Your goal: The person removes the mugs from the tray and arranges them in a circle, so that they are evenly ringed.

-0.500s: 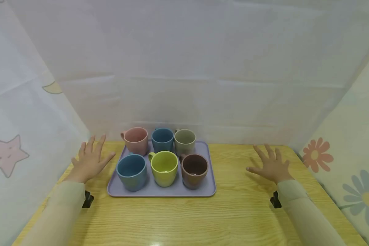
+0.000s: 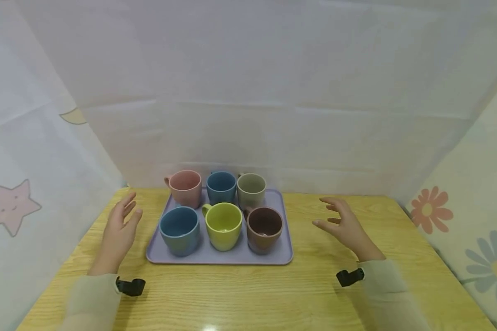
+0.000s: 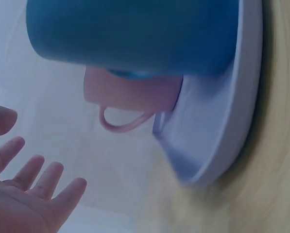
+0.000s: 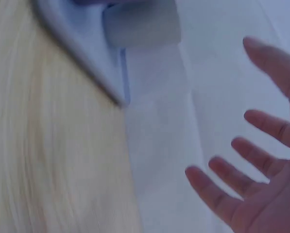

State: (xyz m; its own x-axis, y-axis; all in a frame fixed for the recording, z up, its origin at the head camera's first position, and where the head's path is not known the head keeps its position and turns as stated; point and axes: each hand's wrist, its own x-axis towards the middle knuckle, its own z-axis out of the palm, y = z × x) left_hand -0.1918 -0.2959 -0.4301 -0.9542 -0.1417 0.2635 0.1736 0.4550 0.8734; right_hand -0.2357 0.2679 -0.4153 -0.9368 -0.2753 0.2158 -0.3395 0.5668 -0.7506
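A lavender tray (image 2: 215, 258) carries several mugs in two rows. In the back row stand a pink mug (image 2: 186, 193), a blue mug (image 2: 221, 191) and a grey-green mug (image 2: 251, 193). Nearer me are a larger blue mug (image 2: 180, 236), a yellow-green mug (image 2: 223, 232) and a brown mug (image 2: 264, 234). My left hand (image 2: 119, 232) hovers off the tray's left side, palm turned inward, fingers loosely bent and holding nothing. On the right, my other hand (image 2: 348, 227) hangs apart from the tray, its thumb and fingers spread, likewise holding nothing.
The wooden table (image 2: 248, 299) ends at a white cloth (image 2: 248, 115) hung behind the tray. Printed cloth walls stand close on the left and right. A black wrist camera (image 2: 131, 287) sits on the left wrist, and another camera (image 2: 350, 277) on the right.
Both hands have turned from palms down with fingers splayed to palms facing inward, fingers more bent. Each has shifted somewhat toward the tray. The tray and mugs stay in place.
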